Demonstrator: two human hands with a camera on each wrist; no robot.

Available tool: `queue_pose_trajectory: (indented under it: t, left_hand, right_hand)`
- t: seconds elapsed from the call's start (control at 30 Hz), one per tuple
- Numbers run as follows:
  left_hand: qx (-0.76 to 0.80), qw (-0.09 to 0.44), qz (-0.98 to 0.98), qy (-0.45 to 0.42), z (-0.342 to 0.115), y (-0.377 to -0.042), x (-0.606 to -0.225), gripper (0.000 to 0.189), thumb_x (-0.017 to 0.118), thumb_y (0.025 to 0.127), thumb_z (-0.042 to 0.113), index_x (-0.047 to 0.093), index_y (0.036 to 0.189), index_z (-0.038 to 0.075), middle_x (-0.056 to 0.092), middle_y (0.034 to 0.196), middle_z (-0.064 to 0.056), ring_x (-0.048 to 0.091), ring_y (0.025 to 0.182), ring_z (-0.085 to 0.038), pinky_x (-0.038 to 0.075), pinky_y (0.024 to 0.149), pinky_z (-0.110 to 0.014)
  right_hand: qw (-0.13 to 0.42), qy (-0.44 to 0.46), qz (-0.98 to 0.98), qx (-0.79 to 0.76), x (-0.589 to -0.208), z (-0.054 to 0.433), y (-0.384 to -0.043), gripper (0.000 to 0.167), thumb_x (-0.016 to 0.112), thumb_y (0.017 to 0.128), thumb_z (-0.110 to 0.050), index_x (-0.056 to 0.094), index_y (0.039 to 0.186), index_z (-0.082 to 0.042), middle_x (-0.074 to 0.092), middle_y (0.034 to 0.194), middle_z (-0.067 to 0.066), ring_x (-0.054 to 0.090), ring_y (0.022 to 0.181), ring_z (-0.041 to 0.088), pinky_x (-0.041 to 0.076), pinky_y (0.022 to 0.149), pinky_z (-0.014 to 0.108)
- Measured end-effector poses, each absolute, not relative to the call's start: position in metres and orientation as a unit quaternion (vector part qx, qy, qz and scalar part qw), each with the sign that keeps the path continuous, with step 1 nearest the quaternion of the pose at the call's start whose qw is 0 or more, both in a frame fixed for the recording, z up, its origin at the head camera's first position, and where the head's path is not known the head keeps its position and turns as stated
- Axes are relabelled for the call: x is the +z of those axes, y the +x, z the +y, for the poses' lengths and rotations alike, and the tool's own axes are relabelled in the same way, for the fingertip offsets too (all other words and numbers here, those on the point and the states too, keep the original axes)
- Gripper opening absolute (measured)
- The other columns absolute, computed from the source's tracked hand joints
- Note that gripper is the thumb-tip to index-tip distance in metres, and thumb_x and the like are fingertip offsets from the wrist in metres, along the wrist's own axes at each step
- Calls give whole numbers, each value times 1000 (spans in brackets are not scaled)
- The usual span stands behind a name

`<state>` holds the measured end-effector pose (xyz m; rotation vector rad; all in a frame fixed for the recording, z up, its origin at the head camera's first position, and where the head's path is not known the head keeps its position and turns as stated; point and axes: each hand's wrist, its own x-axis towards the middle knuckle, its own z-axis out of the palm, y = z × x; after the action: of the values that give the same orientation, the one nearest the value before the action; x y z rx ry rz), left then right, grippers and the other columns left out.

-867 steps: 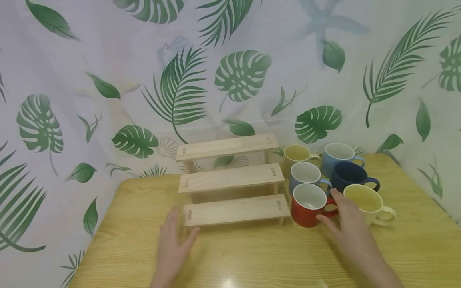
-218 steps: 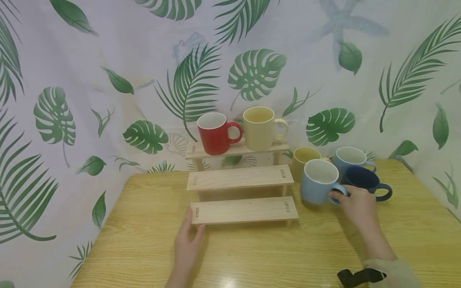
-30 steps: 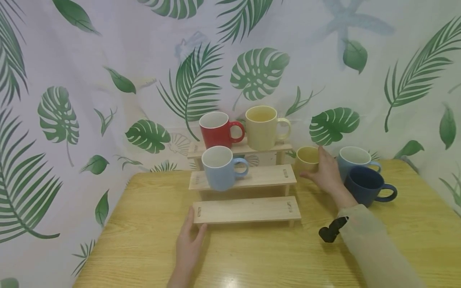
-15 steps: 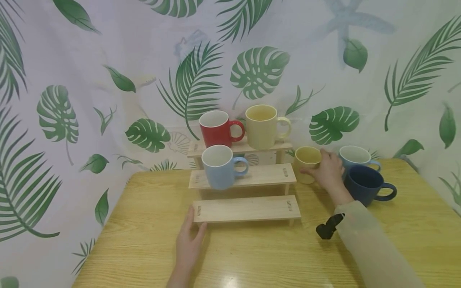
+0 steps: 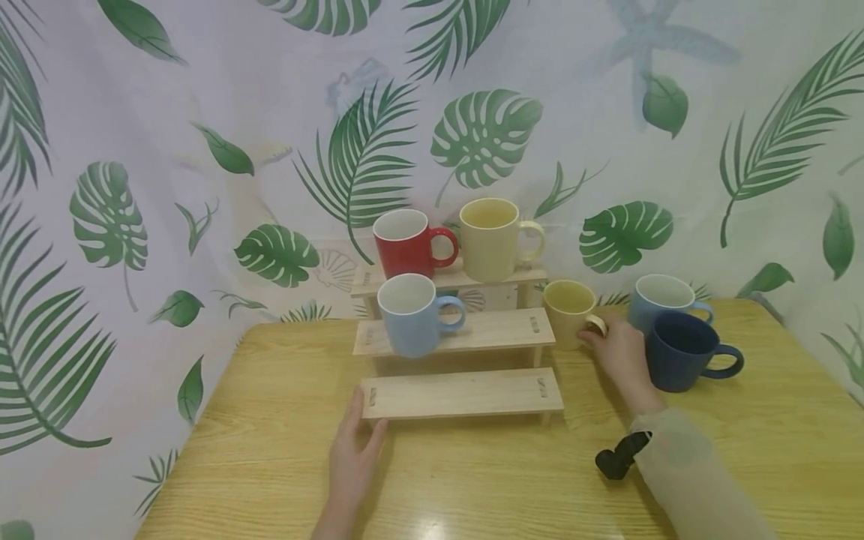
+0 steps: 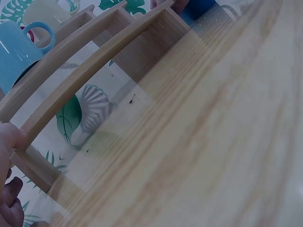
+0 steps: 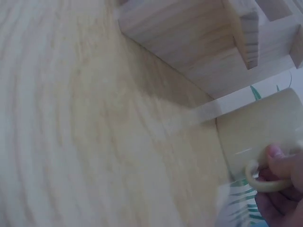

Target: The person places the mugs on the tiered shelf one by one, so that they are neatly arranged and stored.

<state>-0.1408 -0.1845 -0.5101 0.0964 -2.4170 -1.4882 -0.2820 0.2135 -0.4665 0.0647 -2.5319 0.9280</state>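
By its handle, the right hand [image 5: 619, 352] holds a small yellow cup [image 5: 565, 315] standing just right of the wooden three-step riser. The right wrist view shows the thumb and fingers around the handle [image 7: 270, 183]. Thumb and fingers of the left hand [image 5: 354, 457] hold the left front corner of the riser's lowest step [image 5: 466, 394]. On the top step stand a red mug [image 5: 405, 247] and a tall pale yellow mug [image 5: 489, 244]. A light blue mug [image 5: 410, 319] stands on the left of the middle step [image 5: 496, 330].
To the right of the right hand, a dark blue cup [image 5: 682, 356] stands before a blue cup with a white inside [image 5: 661, 300]. A black wrist device [image 5: 621, 456] is on the right sleeve. Leaf-patterned cloth [image 5: 202, 112] hangs behind the wooden table [image 5: 472, 487].
The right hand has moved from the yellow cup's side to its handle, which has turned into view. The cup has shifted slightly left and forward. The left hand stays put.
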Motion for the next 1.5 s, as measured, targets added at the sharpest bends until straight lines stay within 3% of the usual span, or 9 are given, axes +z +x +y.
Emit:
queue_pose_trajectory:
  t: [0.13, 0.4, 0.57, 0.67, 0.8, 1.03, 1.2, 1.3, 1.5]
  left_hand:
    - [-520, 157, -839, 31, -185, -141, -512, 69, 62, 93, 30, 29, 149, 8, 26, 154, -9, 24, 141, -27, 18, 116, -45]
    - [-524, 147, -838, 38, -185, -142, -512, 69, 61, 93, 33, 28, 150, 12, 25, 155, -6, 22, 142, -25, 16, 116, -44]
    - [-532, 147, -833, 40, -184, -141, -512, 68, 62, 93, 30, 28, 150, 12, 25, 155, -5, 22, 142, -23, 17, 116, -44]
    - [-533, 145, -833, 42, -184, -141, -513, 68, 62, 93, 31, 29, 150, 13, 25, 155, -5, 22, 142, -23, 17, 116, -44]
    - [-531, 141, -834, 39, -183, -142, -513, 70, 61, 93, 36, 28, 150, 14, 25, 155, -5, 22, 142, -23, 16, 116, -45]
    - [-528, 148, -835, 37, -184, -140, -511, 69, 62, 93, 32, 28, 150, 13, 25, 155, -5, 22, 142, -24, 17, 116, -44]
    - [-523, 150, -838, 29, -184, -140, -511, 69, 61, 94, 31, 28, 150, 10, 25, 155, -7, 22, 142, -25, 17, 116, -45]
    - [-520, 152, -840, 27, -184, -140, -511, 69, 61, 94, 30, 28, 150, 9, 25, 155, -8, 22, 141, -26, 17, 116, -45]
    - [-519, 156, -840, 28, -184, -140, -511, 70, 61, 93, 35, 28, 150, 9, 25, 155, -7, 23, 141, -25, 17, 116, -44]
  right_hand:
    - [219, 2, -916, 335, -473, 214, -283, 25, 77, 81, -17, 63, 75, 3, 63, 70, 20, 61, 72, 44, 45, 59, 56]
    - [217, -30, -914, 342, -474, 213, -283, 25, 75, 84, -19, 65, 76, 2, 66, 74, 21, 61, 76, 45, 46, 62, 55]
    - [181, -53, -917, 352, -473, 215, -281, 34, 75, 84, -24, 62, 64, 0, 59, 61, 10, 52, 62, 32, 40, 50, 39]
    - [163, -63, -915, 362, -471, 216, -275, 32, 74, 84, -27, 68, 70, 1, 63, 64, 11, 52, 64, 29, 39, 50, 33]
    - [149, -78, -909, 380, -466, 217, -266, 30, 73, 86, -28, 74, 88, 2, 70, 79, 16, 59, 71, 31, 44, 54, 33]
    - [138, -113, -885, 429, -455, 216, -258, 35, 72, 87, -27, 72, 102, 4, 70, 89, 19, 59, 81, 30, 46, 61, 31]
    - [152, -137, -864, 460, -441, 216, -255, 36, 73, 86, -27, 72, 103, 4, 71, 78, 13, 59, 63, 13, 47, 56, 23]
    - [154, -140, -840, 501, -431, 214, -251, 37, 73, 86, -25, 70, 108, 5, 71, 80, 11, 58, 54, 1, 51, 54, 18]
    - [146, -135, -792, 578, -411, 211, -244, 40, 73, 86, -19, 65, 114, 8, 67, 85, 2, 63, 56, -1, 57, 59, 20]
